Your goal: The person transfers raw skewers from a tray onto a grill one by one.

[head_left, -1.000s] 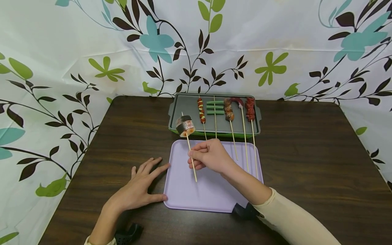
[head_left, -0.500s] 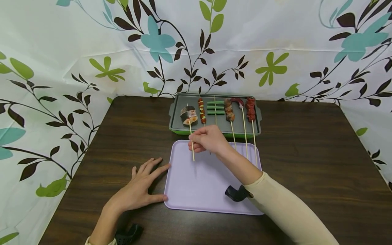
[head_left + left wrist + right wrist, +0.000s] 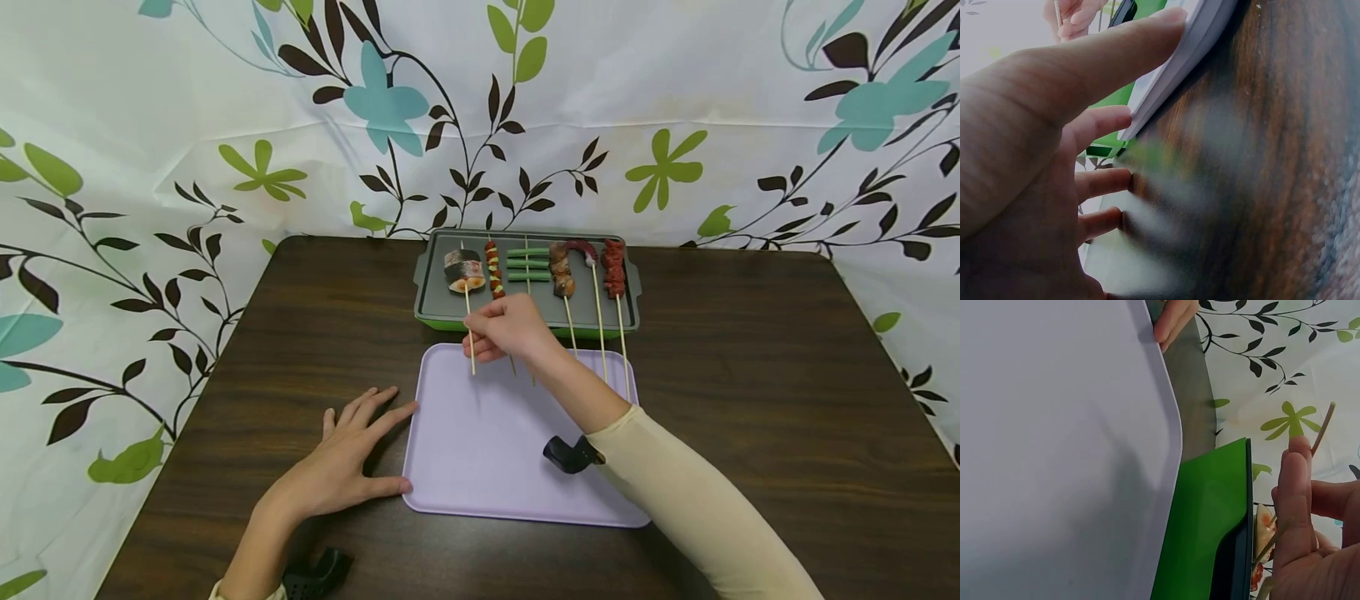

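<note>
Pinching the skewer [image 3: 468, 321] stick, the right hand [image 3: 510, 329] sits behind its fish roll.

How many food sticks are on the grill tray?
6, side by side on the grill tray: salmon skewer leftmost, held by the right hand; then sausage, green beans, meat, octopus, red meat.

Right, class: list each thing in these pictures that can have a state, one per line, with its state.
Right hand: pinches the roll skewer's stick.
Roll skewer: roll on the grill tray, stick reaching over the purple tray.
Left hand: flat on the table, fingers straight, touching the purple tray's edge.
Purple tray: flat on the table, no food on it.
Grill tray: holds six skewers side by side.
</note>
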`<state>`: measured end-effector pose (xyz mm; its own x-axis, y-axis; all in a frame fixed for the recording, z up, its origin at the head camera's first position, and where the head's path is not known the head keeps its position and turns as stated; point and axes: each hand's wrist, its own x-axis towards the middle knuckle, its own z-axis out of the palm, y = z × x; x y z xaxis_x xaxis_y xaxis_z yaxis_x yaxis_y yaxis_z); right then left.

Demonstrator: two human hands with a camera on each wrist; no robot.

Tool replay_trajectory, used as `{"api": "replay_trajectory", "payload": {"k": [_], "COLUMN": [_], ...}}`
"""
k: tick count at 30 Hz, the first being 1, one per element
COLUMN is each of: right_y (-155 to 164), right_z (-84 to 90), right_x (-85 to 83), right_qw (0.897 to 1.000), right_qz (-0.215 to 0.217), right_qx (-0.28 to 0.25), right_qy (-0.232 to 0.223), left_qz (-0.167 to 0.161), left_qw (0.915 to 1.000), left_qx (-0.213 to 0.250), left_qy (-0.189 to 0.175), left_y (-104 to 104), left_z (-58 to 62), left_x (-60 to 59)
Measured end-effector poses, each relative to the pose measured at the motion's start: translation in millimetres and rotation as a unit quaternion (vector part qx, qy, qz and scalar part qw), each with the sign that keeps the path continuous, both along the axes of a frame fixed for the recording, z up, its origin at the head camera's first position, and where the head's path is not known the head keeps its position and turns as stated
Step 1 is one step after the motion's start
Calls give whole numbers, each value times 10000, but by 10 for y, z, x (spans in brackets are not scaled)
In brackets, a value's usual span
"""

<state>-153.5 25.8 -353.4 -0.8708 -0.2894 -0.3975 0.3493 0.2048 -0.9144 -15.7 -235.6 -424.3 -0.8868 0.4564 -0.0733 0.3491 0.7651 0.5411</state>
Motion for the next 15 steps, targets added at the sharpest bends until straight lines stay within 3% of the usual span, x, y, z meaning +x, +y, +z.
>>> {"api": "replay_trajectory", "payload": {"k": [7, 15], "right_y": [-34, -18], "right_z": [-29, -6], "right_x": [-27, 1], "right_qw": [9956, 9836], "right_qz": [106, 430], "right_qx": [636, 1530], "right_qy": [680, 853], "left_qz": [27, 3], "left_qw": [10000, 10000], "left_qx": [23, 37], "left_qy": [1, 35], "left_y": [2, 0], "left_z": [-6, -6], "left_x": [13, 7]}}
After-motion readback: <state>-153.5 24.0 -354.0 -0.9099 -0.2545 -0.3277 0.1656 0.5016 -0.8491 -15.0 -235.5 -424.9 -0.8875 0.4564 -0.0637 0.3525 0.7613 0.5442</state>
